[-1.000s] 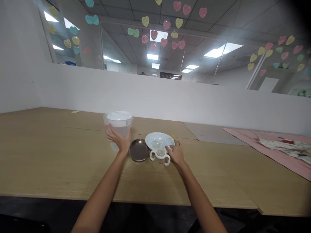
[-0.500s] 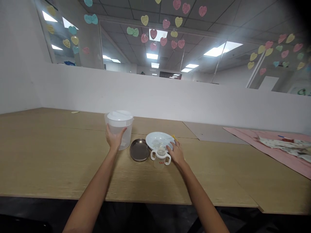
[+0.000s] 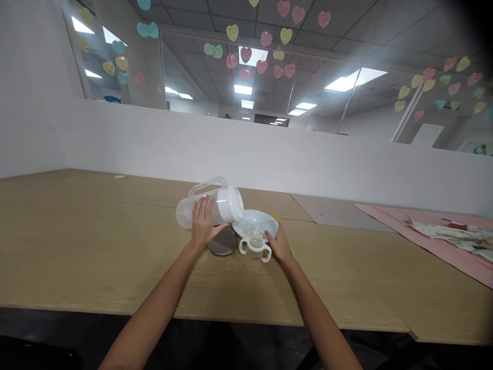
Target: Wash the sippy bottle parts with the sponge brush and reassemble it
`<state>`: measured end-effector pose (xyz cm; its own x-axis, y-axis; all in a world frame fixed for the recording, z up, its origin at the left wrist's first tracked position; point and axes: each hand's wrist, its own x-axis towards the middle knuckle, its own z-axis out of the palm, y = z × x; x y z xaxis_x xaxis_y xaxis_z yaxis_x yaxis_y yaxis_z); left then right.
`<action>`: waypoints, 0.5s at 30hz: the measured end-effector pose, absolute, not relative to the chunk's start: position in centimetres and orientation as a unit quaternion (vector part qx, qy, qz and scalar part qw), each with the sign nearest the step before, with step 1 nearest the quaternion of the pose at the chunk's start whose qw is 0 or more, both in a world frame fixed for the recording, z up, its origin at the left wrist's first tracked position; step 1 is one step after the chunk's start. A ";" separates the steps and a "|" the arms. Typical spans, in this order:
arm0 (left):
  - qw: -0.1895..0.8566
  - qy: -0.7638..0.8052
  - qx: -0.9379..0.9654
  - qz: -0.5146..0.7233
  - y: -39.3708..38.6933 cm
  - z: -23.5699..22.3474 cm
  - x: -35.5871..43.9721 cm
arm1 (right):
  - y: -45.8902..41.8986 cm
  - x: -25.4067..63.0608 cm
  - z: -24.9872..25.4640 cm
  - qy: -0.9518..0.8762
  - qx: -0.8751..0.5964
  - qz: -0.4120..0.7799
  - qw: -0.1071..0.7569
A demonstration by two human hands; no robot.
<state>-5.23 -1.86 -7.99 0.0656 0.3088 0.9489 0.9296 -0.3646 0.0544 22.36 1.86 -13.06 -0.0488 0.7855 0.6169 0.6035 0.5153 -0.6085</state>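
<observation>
My left hand (image 3: 203, 226) grips the body of a clear plastic pitcher (image 3: 187, 213) with a white lid. The pitcher lies tilted on its side, handle up, its lid end at the left rim of a white plate (image 3: 260, 215). My right hand (image 3: 280, 244) is closed at the plate's right rim, thumb over the edge. Clear pieces and a thin rod lie in the plate. Yellow bits (image 3: 276, 219) show behind the right hand; what they belong to is hidden. A clear baby bottle (image 3: 253, 255) with white handles stands uncapped before the plate.
A round metal tray (image 3: 222, 247) sits under and in front of the pitcher's lid end. To the right, a pink cloth (image 3: 385, 221) bears patterned fabric (image 3: 439, 230). A white wall and window panel rise behind the wooden table (image 3: 115, 257).
My left hand has tipped the pitcher from upright to nearly sideways, lid towards the plate. My right hand's fingers have closed at the plate's edge.
</observation>
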 end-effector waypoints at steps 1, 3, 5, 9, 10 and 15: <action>0.316 -0.463 -0.668 -0.490 -1.8 -8.1 -5.2 | 1.9 22.4 -13.1 -0.715 -0.485 0.108 0.491; 0.320 -0.458 -0.678 -0.478 -1.7 -8.4 -5.2 | 2.0 22.4 -13.3 -0.707 -0.493 0.127 0.492; 0.323 -0.460 -0.677 -0.474 -1.6 -8.5 -5.2 | 2.1 22.4 -13.4 -0.699 -0.500 0.130 0.495; 0.329 -0.466 -0.668 -0.477 -1.6 -8.6 -5.3 | 2.3 22.5 -13.4 -0.707 -0.484 0.135 0.497; 0.333 -0.467 -0.666 -0.477 -1.7 -8.5 -5.3 | 2.3 22.5 -13.4 -0.710 -0.480 0.135 0.497; 0.328 -0.473 -0.665 -0.477 -1.8 -8.5 -5.1 | 2.4 22.6 -13.5 -0.710 -0.483 0.125 0.496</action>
<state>-5.14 -1.78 -8.50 0.0986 0.3157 0.9437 0.9408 -0.3387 0.0151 22.63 2.35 -13.49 -0.0408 0.8107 0.5841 0.5617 0.5020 -0.6576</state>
